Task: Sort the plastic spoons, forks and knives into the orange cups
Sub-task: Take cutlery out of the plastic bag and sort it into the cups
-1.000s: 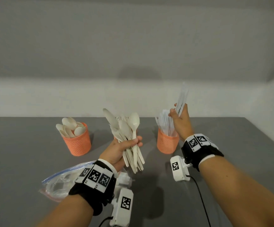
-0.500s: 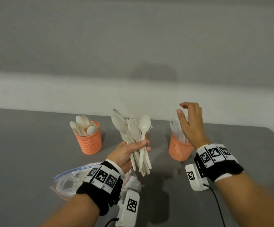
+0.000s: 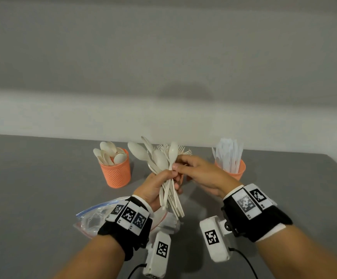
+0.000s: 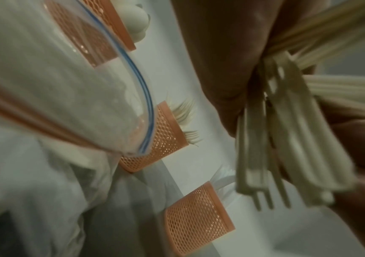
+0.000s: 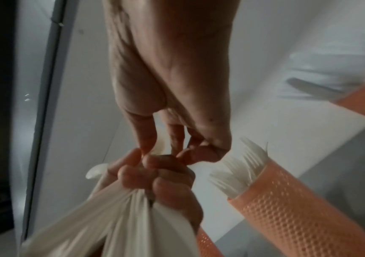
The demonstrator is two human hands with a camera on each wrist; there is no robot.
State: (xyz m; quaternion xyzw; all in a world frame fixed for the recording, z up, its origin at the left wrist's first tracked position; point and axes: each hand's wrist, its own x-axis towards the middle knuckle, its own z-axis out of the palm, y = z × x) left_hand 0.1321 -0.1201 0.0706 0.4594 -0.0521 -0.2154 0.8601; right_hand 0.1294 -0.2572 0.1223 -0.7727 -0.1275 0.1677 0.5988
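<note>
Back from the knife cup [image 3: 232,170], right hand [image 3: 199,174] pinches a spoon [image 3: 172,156] in left hand's [image 3: 155,188] gripped bundle [image 3: 169,190]; spoons, forks remain.

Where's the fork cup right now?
Hidden behind the bundle of cutlery in the head view; the left wrist view shows the fork cup between the spoon cup and knife cup.

Cream cutlery bunch [image 3: 164,168] held fanned, spoon cup [image 3: 117,171] left, knife cup [image 3: 232,168] right
</note>
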